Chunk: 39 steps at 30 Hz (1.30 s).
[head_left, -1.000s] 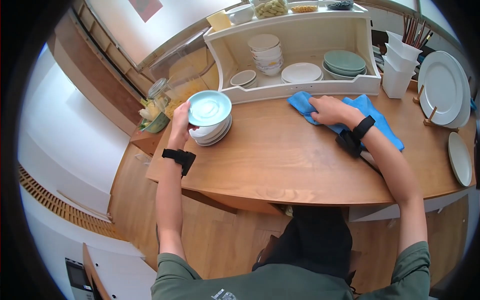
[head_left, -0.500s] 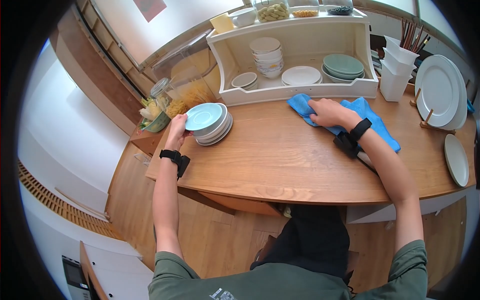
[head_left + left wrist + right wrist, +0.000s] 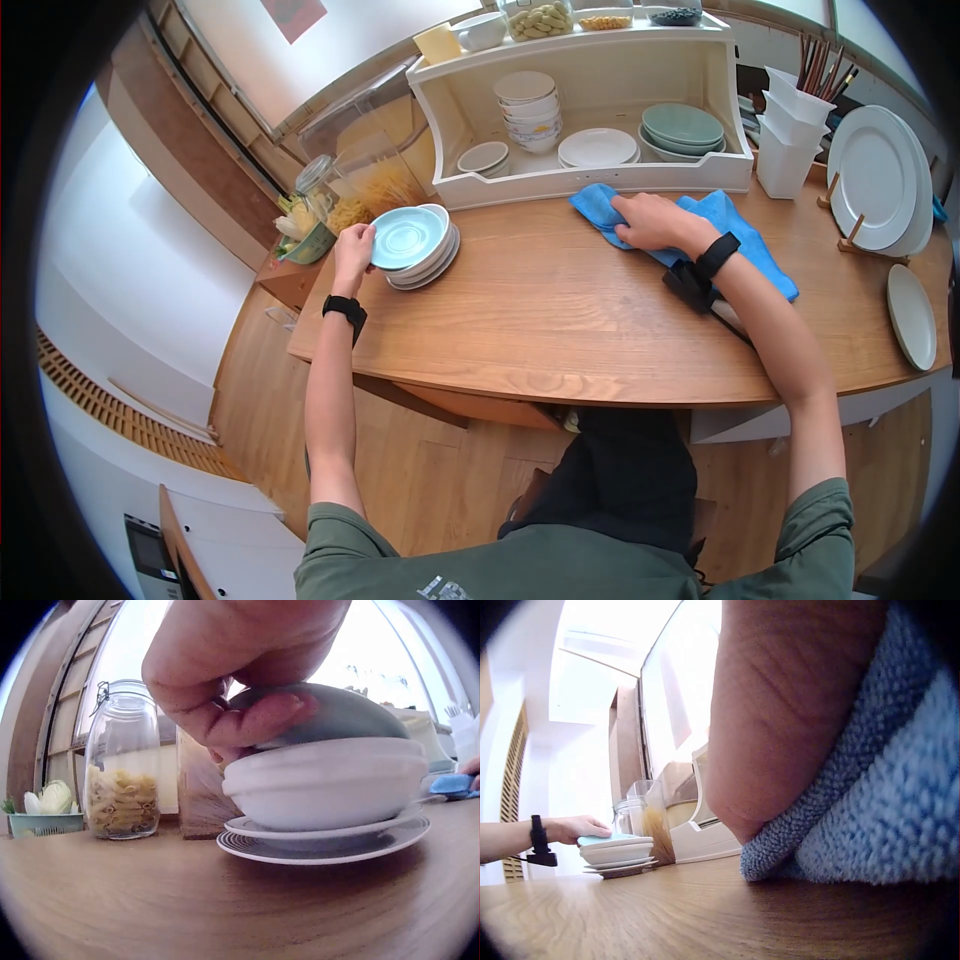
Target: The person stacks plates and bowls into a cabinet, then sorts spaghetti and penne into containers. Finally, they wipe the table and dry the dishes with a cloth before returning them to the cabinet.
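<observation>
My left hand (image 3: 353,252) pinches the near-left rim of a light blue saucer (image 3: 408,238). That saucer lies on top of a stack at the table's left end, tilted a little in the left wrist view. Under it sit white bowls (image 3: 322,787), and below those are thin plates (image 3: 330,851), the lowest with dark rings on its rim. At the back right of the table, my right hand (image 3: 655,222) grips a crumpled blue towel (image 3: 740,235) with curled fingers. The towel's looped pile (image 3: 877,817) fills the right side of the right wrist view.
A white shelf unit (image 3: 600,182) at the back holds stacked bowls, white plates (image 3: 598,147) and green dishes (image 3: 683,124). Pasta jars (image 3: 124,780) stand behind the stack. On the right are white plates in a rack (image 3: 872,178), an oval dish (image 3: 911,317) and chopstick holders (image 3: 785,165).
My left hand has lowered the light blue saucer onto the stack, down from a raised, tilted pose, and still pinches its rim. The right hand stays on the towel.
</observation>
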Tool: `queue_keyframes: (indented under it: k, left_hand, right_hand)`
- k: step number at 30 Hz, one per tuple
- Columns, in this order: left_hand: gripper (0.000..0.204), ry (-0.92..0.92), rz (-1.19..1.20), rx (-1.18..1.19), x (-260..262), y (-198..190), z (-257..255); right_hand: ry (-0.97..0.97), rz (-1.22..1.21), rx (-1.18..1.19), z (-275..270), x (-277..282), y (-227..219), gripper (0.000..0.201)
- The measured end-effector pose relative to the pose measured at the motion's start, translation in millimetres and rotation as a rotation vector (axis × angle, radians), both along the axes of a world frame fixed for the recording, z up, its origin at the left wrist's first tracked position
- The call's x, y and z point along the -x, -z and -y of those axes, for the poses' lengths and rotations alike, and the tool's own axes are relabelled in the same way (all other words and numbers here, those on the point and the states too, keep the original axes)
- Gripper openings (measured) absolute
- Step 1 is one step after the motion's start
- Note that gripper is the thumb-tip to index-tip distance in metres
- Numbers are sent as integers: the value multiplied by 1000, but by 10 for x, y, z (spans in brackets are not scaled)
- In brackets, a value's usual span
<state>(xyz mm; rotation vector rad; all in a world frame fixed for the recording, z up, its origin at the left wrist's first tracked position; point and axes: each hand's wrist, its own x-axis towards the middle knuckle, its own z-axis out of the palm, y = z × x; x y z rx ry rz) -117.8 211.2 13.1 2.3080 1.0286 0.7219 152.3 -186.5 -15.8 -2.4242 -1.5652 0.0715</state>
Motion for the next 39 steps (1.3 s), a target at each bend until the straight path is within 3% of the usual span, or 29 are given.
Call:
queue_keyframes:
  k: [1, 3, 6, 19, 22, 24, 25, 28, 30, 31, 33, 36, 39]
  left_hand:
    - [32, 1, 1, 1, -5, 37, -65]
    - [30, -31, -87, -525, -25, 159, -228]
    - [31, -66, -134, -354, -15, 174, -204]
    - [35, -52, -350, -326, -99, 138, -55]
    - [34, -53, -444, -419, -100, 111, 1]
    - [33, -171, -363, -665, -143, -19, 324]
    - [33, -163, -360, -664, -202, -115, 471]
    - [33, -22, -178, -744, -426, -333, 863]
    - [35, 328, -58, -585, -675, -407, 1050]
    - [35, 332, -51, -577, -810, -428, 1187]
    - [35, 493, -182, -293, -1106, -452, 1456]
    - [37, 596, -245, -286, -1603, -347, 1590]
    - [40, 572, -304, -316, -2054, -336, 1622]
  right_hand:
    - [2, 0, 1, 3, 11, -10, 29]
    - [6, -2, 3, 11, 7, -6, 29]
    - [-15, 0, -16, 10, -18, 14, 29]
    - [9, 4, -4, 5, -1, 1, 31]
    - [9, -1, 5, -1, 6, -7, 31]
    - [13, -6, 16, 1, -13, 4, 31]
    - [-1, -4, 6, -3, -27, 15, 31]
    - [-8, -1, 11, -21, -65, 43, 31]
    - [-5, 1, 29, -26, -53, 54, 32]
    - [-9, -3, 22, -22, -46, 44, 32]
    - [-6, 1, 22, -17, -39, 15, 33]
    - [9, 17, 11, -30, -38, 35, 33]
    - [-8, -5, -3, -36, -53, 56, 33]
